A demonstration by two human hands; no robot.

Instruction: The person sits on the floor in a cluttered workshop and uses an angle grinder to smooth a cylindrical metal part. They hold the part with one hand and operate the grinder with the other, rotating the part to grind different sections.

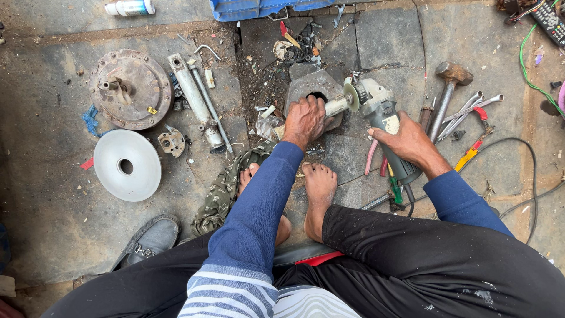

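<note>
My left hand (pixel 304 121) grips a short pale metal shaft (pixel 335 106) and presses down on a grey metal block with a round hole (pixel 310 87). My right hand (pixel 406 141) holds the dark body of an angle grinder (pixel 382 115). Its wire brush wheel (pixel 352 96) meets the end of the shaft. Both bare feet (pixel 318 188) rest on the ground just below the block.
A rusty round hub (pixel 130 88), a white disc (pixel 127 165) and metal tubes (pixel 197 100) lie to the left. A hammer (pixel 447 88), wrenches and screwdrivers (pixel 471 150) lie to the right, with cables. A grey shoe (pixel 150 240) and camouflage cloth (pixel 226 188) sit near my legs.
</note>
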